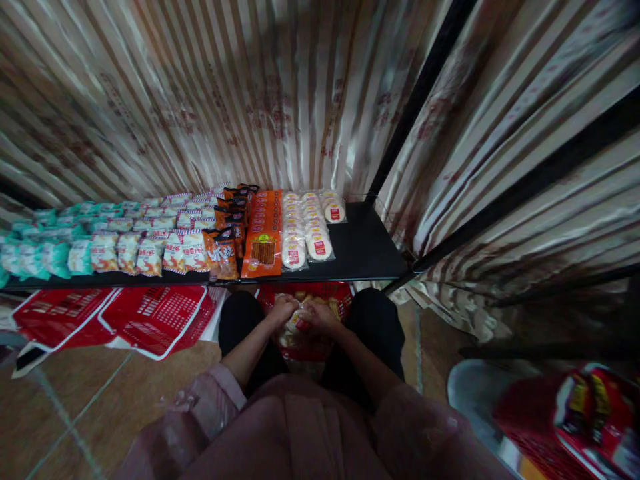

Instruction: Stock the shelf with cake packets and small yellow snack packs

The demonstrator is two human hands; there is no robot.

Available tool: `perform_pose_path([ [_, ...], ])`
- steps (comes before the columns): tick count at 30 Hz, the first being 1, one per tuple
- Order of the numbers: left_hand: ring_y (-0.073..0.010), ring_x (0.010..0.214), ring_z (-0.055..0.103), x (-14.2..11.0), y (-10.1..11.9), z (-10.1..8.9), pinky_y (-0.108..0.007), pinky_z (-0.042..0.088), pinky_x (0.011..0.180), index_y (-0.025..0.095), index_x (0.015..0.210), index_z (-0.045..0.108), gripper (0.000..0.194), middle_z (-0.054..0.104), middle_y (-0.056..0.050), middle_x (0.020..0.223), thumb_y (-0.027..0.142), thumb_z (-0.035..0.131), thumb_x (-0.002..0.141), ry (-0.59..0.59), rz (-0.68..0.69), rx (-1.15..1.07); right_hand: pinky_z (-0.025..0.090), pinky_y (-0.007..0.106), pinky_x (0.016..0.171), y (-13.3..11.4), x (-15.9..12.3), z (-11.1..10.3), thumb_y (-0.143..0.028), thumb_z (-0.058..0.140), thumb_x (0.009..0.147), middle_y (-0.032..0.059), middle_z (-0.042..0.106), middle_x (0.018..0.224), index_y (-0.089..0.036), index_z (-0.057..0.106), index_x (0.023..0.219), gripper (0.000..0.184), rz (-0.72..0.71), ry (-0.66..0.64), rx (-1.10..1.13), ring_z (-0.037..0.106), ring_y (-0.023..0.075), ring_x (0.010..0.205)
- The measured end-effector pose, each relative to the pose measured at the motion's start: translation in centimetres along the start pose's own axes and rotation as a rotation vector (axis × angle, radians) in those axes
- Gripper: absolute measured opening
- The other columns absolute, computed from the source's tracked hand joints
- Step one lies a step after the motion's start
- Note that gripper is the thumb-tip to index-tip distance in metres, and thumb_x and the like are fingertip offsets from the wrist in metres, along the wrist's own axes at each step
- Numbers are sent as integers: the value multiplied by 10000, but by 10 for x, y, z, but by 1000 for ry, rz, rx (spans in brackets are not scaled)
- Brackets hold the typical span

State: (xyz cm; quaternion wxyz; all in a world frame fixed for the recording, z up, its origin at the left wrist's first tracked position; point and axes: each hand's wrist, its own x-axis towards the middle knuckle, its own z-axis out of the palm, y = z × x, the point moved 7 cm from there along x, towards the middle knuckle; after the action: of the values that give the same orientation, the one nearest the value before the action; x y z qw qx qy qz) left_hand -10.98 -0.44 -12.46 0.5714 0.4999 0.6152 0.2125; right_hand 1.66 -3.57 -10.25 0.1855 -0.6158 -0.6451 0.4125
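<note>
Between my knees, my left hand (283, 309) and my right hand (321, 315) are close together over a red basket (346, 292). Both hands have their fingers closed on a clear packet of a round white cake (300, 323) with a red label. The fingers partly cover this packet. More clear packets, in the basket below, are dim and hard to make out. On the black shelf (367, 247) just beyond, similar round white packets (320, 245) lie in overlapping rows. An orange snack bag (263, 233) lies flat to their left.
Brown snack packets (221, 253), white-and-orange packets (150, 253) and teal packets (55, 257) fill the shelf's left. Red baskets (155, 317) stand below it. Black frame bars (425, 93) and a striped curtain (280, 87) surround the shelf. Red packages (600, 413) lie at lower right.
</note>
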Motion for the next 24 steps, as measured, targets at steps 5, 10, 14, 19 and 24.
perform_pose_path([
  [5,-71,512,445,-15,22,0,-172,362,511,163,604,518,82,494,57,541,159,533,685,-35,7,-82,381,220,554,2,-6,-6,-368,621,707,-33,558,621,-202,487,709,213,63,1,332,514,110,584],
  [10,-74,529,463,-33,45,-5,-178,348,504,156,643,549,83,529,46,567,229,571,674,-87,78,-174,411,232,552,-1,-17,-23,-530,689,603,-41,577,629,-205,478,716,404,95,32,623,542,115,582],
  [14,-83,498,484,-42,51,2,-194,341,488,158,701,553,163,549,40,562,318,568,678,-144,98,-218,416,234,550,1,-27,-48,-606,665,612,-30,599,644,-195,489,723,461,72,109,677,549,112,573],
  [19,-107,530,539,-49,63,23,-195,310,487,148,826,571,299,600,10,589,406,589,676,-219,179,-248,429,243,561,4,-37,-78,-643,658,597,-22,603,628,-198,494,697,485,59,244,672,562,125,580],
  [24,-101,505,507,-50,82,36,-196,308,486,146,790,555,275,572,17,550,407,574,705,-165,245,-237,453,263,586,5,-44,-95,-657,656,596,5,636,662,-196,517,720,497,50,307,701,590,148,609],
])
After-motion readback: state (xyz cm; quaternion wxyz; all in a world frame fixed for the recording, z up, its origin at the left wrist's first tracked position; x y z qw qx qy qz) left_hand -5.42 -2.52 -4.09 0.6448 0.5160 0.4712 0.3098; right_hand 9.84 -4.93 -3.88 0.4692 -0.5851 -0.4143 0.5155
